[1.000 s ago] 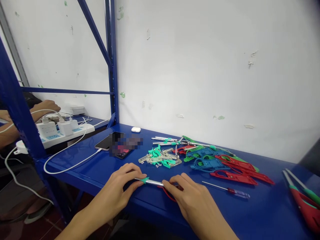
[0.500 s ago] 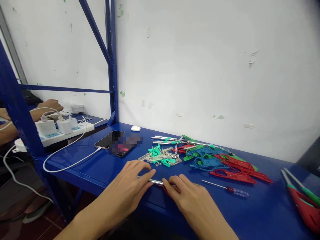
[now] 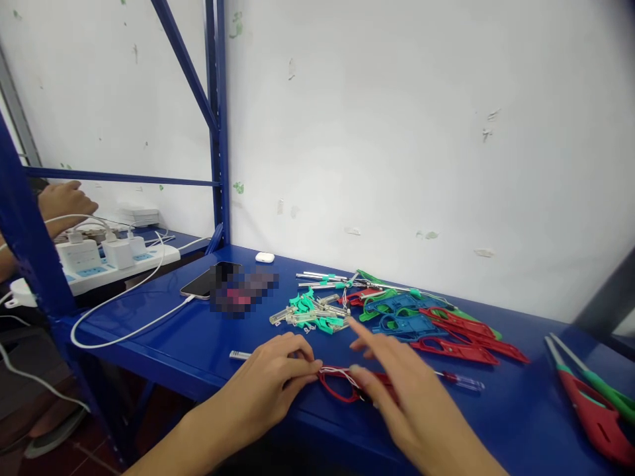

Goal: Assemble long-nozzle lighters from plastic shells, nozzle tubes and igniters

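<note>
Head view, the only one. Left hand [image 3: 280, 373] low at centre, over the near edge of the blue table [image 3: 163, 360]. Thumb and forefinger brought together in a pinch at the inner end of a metal tube [image 3: 240, 356], about where it meets a red shell [image 3: 342, 398]. The knuckles cover most of the tube; only its slotted far end pokes out on the left. Exact contact under the fingertips hidden; could be tube, shell lip or both.

Right hand [image 3: 397, 383] over the shell's other end. Fingers spread, forefinger raised and pointing toward the loose parts, thumb low beside the open loop. Whether the thumb touches the shell, cannot tell.

Key relation: tube and shell form one line, running crosswise before the person and dipping slightly to the right. Shell lies to the right of the left fingertips and under the right hand, whose thumb is nearest the loop. White wires [image 3: 342, 375] run along the loop's upper side, between left fingertips and right thumb.

Around: clear-and-teal parts [image 3: 330, 324] heaped just beyond the hands; blue shells [image 3: 409, 324] farther right; screwdriver [image 3: 466, 381] partly behind the right hand, handle outward. Far left, beyond the frame post, a co-worker's hand [image 3: 69, 198].
</note>
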{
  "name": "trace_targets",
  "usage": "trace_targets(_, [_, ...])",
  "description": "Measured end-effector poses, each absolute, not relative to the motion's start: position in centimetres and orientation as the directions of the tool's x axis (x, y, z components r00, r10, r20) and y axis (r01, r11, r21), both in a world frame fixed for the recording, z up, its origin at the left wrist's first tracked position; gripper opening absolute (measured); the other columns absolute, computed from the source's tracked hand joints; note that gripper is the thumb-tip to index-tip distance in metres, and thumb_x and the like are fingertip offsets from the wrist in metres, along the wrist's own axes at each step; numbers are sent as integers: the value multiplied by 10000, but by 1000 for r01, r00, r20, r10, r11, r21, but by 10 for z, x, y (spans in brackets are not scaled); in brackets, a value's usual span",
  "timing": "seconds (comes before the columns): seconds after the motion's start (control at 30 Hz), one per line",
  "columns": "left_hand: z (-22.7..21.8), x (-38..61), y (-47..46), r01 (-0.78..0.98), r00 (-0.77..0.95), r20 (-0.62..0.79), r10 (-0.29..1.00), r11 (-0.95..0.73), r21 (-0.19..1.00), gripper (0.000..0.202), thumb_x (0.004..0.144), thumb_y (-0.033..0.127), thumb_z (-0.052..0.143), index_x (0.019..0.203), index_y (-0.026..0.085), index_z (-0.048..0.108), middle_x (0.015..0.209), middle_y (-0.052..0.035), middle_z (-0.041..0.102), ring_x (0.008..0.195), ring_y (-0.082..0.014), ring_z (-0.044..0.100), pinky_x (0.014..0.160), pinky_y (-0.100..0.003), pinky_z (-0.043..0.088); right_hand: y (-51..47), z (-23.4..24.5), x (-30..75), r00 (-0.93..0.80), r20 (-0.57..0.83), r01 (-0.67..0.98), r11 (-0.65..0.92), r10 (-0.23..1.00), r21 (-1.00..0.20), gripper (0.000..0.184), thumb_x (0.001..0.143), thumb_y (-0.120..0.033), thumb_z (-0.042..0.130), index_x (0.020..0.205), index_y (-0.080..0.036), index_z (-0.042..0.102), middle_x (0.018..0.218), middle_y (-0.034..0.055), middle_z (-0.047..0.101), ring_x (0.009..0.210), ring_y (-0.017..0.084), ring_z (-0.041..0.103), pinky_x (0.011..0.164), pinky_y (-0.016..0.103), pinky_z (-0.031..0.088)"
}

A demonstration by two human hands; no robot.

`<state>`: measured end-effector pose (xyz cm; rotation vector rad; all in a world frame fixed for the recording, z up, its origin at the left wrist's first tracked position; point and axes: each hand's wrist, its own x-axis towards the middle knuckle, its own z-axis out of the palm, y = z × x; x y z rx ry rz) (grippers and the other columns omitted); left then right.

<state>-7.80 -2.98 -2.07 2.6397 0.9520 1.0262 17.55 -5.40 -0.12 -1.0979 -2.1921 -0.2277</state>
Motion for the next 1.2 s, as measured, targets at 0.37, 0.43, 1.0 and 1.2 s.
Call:
trace_targets(0.37, [-16, -75, -29, 505, 533, 502, 681, -732, 457, 248, 973, 72, 642, 1070, 240, 798, 1039, -36, 728, 944, -186, 698, 828, -285, 565, 9, 30, 165, -607, 450, 786, 578, 655, 217, 255, 1014, -285, 646, 1223, -154, 705, 1068, 133, 782, 975, 280, 754, 805, 400, 594])
trace_targets(0.43, [-17, -75, -30, 509, 529, 498, 688, -726, 463, 251, 981, 79, 638, 1090, 246, 792, 1052, -36, 725, 960, -188, 694, 843, -289, 563, 19, 28, 153, -631, 420, 771, 587, 652, 249, 140, 970, -216, 706, 1088, -151, 741, 972, 115, 780, 926, 269, 752, 772, 363, 571])
trace_targets(1.0, [-30, -79, -27, 533, 495, 559, 665, -741, 409, 229, 1047, 185, 569, 1181, 270, 734, 1059, -45, 713, 946, -202, 683, 826, -320, 575, -60, 7, 197, -236, 743, 768, 589, 626, -252, 179, 1030, -408, 596, 1117, -292, 702, 882, -9, 776, 745, 189, 751, 708, 307, 600])
trace_targets(1.2, [-20, -72, -35, 548, 447, 718, 534, -797, 251, 316, 1006, 242, 663, 1313, 312, 673, 1172, -61, 714, 1142, -260, 646, 1022, -442, 540, -67, -4, 189, -219, 792, 686, 667, 570, -291, 146, 1031, -332, 619, 1114, -270, 722, 846, -11, 772, 670, 158, 722, 670, 279, 581])
